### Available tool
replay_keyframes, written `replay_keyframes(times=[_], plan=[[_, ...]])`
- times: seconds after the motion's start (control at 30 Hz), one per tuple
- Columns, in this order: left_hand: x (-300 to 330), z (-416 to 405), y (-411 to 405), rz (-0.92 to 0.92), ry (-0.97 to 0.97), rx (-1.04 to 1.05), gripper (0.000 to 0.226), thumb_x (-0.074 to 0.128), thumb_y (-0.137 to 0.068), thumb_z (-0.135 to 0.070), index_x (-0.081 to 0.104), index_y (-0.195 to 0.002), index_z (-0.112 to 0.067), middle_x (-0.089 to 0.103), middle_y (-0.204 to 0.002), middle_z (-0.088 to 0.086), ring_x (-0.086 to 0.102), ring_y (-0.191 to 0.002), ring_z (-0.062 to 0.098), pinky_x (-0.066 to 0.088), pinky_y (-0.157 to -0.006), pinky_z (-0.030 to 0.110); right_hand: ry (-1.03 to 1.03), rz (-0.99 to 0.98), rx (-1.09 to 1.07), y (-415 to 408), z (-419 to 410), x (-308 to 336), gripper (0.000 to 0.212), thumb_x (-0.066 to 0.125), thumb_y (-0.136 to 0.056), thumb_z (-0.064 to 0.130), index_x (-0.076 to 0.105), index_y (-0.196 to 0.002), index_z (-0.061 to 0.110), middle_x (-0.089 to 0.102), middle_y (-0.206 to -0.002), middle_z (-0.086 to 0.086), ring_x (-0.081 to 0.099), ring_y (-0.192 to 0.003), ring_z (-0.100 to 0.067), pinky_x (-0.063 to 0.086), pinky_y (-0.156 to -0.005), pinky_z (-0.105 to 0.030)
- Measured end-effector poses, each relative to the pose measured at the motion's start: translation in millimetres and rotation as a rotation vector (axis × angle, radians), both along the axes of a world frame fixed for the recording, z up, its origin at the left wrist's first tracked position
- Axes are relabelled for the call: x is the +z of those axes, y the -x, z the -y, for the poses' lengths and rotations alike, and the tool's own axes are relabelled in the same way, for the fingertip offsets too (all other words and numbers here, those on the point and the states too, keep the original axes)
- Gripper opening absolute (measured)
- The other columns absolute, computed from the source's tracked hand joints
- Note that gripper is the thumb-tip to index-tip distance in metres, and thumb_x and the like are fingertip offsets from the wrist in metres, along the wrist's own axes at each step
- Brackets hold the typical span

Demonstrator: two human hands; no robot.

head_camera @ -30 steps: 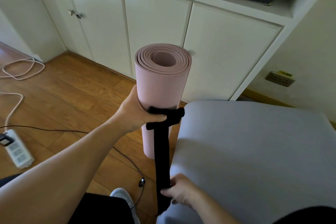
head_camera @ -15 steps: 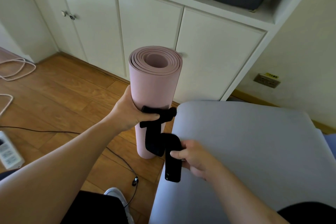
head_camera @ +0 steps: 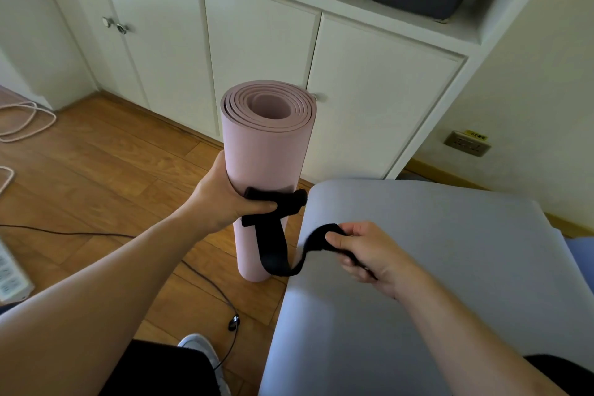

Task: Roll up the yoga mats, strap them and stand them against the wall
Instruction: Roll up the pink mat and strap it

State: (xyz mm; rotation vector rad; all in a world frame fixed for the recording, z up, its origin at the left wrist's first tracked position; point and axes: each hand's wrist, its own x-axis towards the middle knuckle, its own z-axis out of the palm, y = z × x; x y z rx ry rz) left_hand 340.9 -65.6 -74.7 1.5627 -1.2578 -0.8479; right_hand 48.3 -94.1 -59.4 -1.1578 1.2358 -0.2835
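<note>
A rolled pink yoga mat [head_camera: 263, 151] stands upright on the wooden floor in front of the white cabinet. My left hand [head_camera: 225, 196] grips its middle and pins the black strap [head_camera: 273, 247] against it with the thumb. The strap wraps the roll, hangs in a loop and runs right to my right hand [head_camera: 369, 254], which pinches its free end over a grey mat [head_camera: 434, 267] lying flat at the right.
White cabinet doors [head_camera: 257, 51] stand right behind the roll. A power strip [head_camera: 9, 273] and cables [head_camera: 25, 119] lie on the floor at the left. A thin black cable [head_camera: 212, 289] crosses the floor near my shoe [head_camera: 202, 347]. A wall socket [head_camera: 467, 143] sits at the right.
My right hand has lifted the strap's free end up and to the right, so the strap now hangs in a slack loop. My left hand keeps its grip on the roll.
</note>
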Motion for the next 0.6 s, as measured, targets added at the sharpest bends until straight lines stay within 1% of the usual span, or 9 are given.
replay_keyframes(times=[0.1,0.17,0.23,0.27,0.33,0.4,0.47,0.53,0.6], plan=[[-1,-1,0,-0.006,-0.004,0.009,0.108,0.106,-0.053,-0.026,0.043,-0.139,-0.042,0.066,-0.122,-0.02,0.062,-0.116,0.002,0.059,-0.096,0.043,0.037,0.08,0.032,2,-2,7,0.012,0.062,-0.106,0.009,0.066,-0.116,0.006,0.058,-0.067,-0.007,0.047,-0.045,-0.013,0.03,-0.044,-0.025],[-2,-1,-1,-0.014,-0.006,0.008,0.109,0.106,-0.051,-0.028,0.043,-0.139,-0.044,0.067,-0.123,-0.018,0.063,-0.118,0.005,0.059,-0.096,0.046,0.07,0.111,0.049,3,-4,12,0.026,0.068,-0.102,0.006,0.062,-0.127,0.011,0.069,-0.077,-0.009,0.061,-0.057,-0.018,0.039,-0.047,-0.03],[-2,-1,-2,-0.02,-0.008,0.004,0.11,0.107,-0.05,-0.031,0.043,-0.139,-0.044,0.067,-0.124,-0.017,0.063,-0.119,0.008,0.06,-0.096,0.048,0.112,0.107,0.033,4,-5,14,0.043,0.075,-0.096,0.003,0.056,-0.132,0.018,0.076,-0.091,-0.013,0.068,-0.068,-0.024,0.047,-0.05,-0.032],[-1,-1,-2,-0.023,-0.007,0.003,0.111,0.107,-0.05,-0.032,0.043,-0.14,-0.044,0.067,-0.125,-0.017,0.064,-0.12,0.009,0.06,-0.096,0.049,0.147,0.09,0.028,5,-5,15,0.048,0.078,-0.094,0.001,0.055,-0.132,0.02,0.078,-0.096,-0.014,0.07,-0.071,-0.027,0.049,-0.052,-0.032],[0,-1,-2,-0.023,-0.011,0.001,0.113,0.107,-0.048,-0.036,0.042,-0.141,-0.044,0.066,-0.126,-0.016,0.063,-0.121,0.01,0.06,-0.096,0.05,0.233,0.025,0.049,8,-3,17,0.049,0.079,-0.092,0.001,0.057,-0.13,0.024,0.08,-0.102,-0.011,0.075,-0.08,-0.026,0.054,-0.059,-0.032],[0,-1,-2,-0.018,-0.011,-0.006,0.114,0.106,-0.047,-0.041,0.041,-0.141,-0.044,0.066,-0.126,-0.016,0.063,-0.121,0.012,0.06,-0.096,0.051,0.305,-0.04,0.1,11,1,21,0.047,0.078,-0.093,0.003,0.059,-0.128,0.027,0.081,-0.104,-0.005,0.078,-0.091,-0.023,0.061,-0.074,-0.036],[-1,-2,-3,-0.023,-0.012,-0.006,0.114,0.106,-0.047,-0.041,0.042,-0.14,-0.045,0.066,-0.126,-0.015,0.063,-0.122,0.013,0.06,-0.096,0.051,0.34,-0.082,0.128,16,4,24,0.045,0.077,-0.094,0.003,0.061,-0.126,0.03,0.082,-0.1,-0.002,0.079,-0.093,-0.023,0.062,-0.086,-0.042],[-1,-2,-3,-0.031,-0.013,-0.008,0.114,0.106,-0.046,-0.04,0.042,-0.14,-0.045,0.066,-0.126,-0.015,0.063,-0.122,0.014,0.06,-0.095,0.051,0.357,-0.128,0.13,21,6,27,0.039,0.078,-0.094,0.005,0.065,-0.121,0.031,0.082,-0.095,-0.002,0.079,-0.091,-0.023,0.061,-0.09,-0.045],[-1,-2,-3,-0.03,-0.01,-0.013,0.115,0.106,-0.047,-0.039,0.041,-0.142,-0.044,0.066,-0.127,-0.015,0.063,-0.122,0.013,0.06,-0.095,0.05,0.374,-0.149,0.123,22,6,28,0.033,0.079,-0.093,0.006,0.07,-0.115,0.028,0.082,-0.091,-0.003,0.08,-0.087,-0.023,0.061,-0.09,-0.045]])
